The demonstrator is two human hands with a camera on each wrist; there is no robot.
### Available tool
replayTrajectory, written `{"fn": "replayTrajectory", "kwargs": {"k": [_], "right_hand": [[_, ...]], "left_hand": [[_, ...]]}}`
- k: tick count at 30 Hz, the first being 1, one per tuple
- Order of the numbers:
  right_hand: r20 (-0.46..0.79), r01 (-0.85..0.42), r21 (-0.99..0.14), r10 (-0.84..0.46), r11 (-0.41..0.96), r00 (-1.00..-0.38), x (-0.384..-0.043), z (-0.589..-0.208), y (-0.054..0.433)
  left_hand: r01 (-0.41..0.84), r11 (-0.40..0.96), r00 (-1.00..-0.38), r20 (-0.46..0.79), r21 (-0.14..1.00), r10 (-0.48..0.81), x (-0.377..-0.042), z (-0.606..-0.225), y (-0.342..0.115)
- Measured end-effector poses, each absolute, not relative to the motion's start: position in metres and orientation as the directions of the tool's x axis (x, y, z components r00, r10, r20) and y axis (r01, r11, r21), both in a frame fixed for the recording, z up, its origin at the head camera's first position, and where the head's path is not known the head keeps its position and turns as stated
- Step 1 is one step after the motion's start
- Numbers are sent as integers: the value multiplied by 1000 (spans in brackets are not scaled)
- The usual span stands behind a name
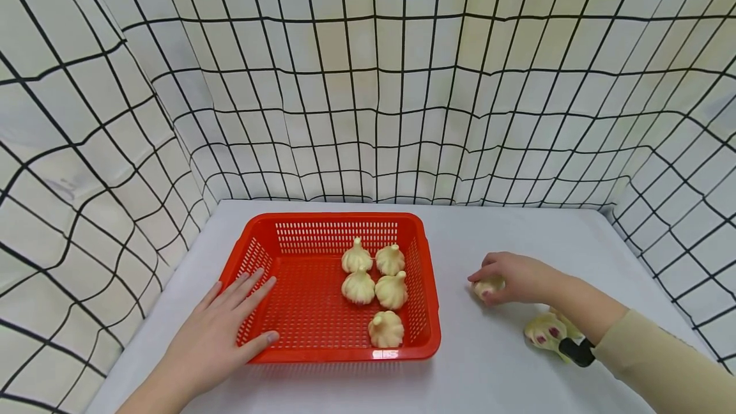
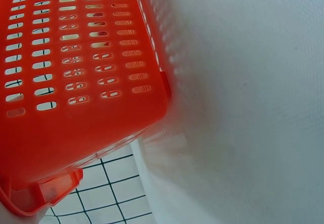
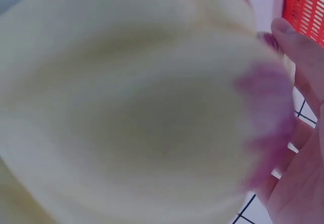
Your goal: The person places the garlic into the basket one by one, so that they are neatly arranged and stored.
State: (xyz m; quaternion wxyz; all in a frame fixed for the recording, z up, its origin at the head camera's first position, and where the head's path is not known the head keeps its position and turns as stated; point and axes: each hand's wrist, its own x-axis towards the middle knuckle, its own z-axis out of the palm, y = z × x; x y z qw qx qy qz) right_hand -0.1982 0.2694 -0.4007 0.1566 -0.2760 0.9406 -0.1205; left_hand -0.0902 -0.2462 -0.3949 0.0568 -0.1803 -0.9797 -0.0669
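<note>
My left hand [image 1: 215, 331] lies over the left rim of a red plastic basket [image 1: 345, 355], fingers spread inside the rim and thumb along the near edge. Several pale garlic bulbs [image 1: 391, 291] sit in the basket's right half, stems mostly up. To the right of the basket, my right hand [image 1: 514, 278] grips another garlic bulb [image 1: 486, 287] low over the table, its fingers partly covering it. A further garlic bulb [image 1: 543, 331] with purple-red patches lies by the right wrist, partly behind the forearm; a garlic bulb [image 3: 167, 122] fills the right wrist view, blurred.
A white-covered table [image 1: 466, 375] carries everything. Black netting [image 1: 376, 107] over white sheeting encloses the back and both sides. A black wrist device [image 1: 577, 351] sits at the right cuff. The basket's slotted wall [image 2: 76, 57] shows in the left wrist view.
</note>
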Motion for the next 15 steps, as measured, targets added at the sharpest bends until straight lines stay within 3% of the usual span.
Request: {"fn": "replayTrajectory", "kwargs": {"k": [7,15], "right_hand": [[-216,-518,-258,-571,816,-792,-196,-405,265],[-212,-522,-268,-578,810,-788,-194,-406,265]], "left_hand": [[359,928,-929,134,103,344,-90,-394,-246],[359,926,-929,135,115,344,-90,-393,-246]]}}
